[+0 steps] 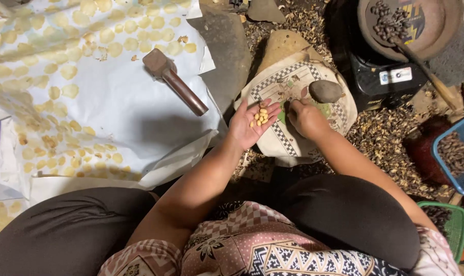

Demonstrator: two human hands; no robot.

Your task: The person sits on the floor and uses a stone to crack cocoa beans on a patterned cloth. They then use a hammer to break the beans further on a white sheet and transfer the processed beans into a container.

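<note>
My left hand (251, 122) is turned palm up and cups several small yellow kernels (261, 117). It hovers at the left edge of a round cloth-covered pad (339, 115) with a checkered border. My right hand (303, 116) rests on that pad with its fingers curled down, pinching at something small that I cannot make out. A smooth grey stone (325, 91) lies on the pad just beyond my right hand.
A wooden-handled mallet (174, 84) lies on a white sheet (114, 102) spread with several flattened yellow discs (63, 71). A pan of dark seeds (395, 23) sits on a black stove. Husks (380, 138) litter the floor. A blue basket (459, 153) and a green basket (449, 220) stand at right.
</note>
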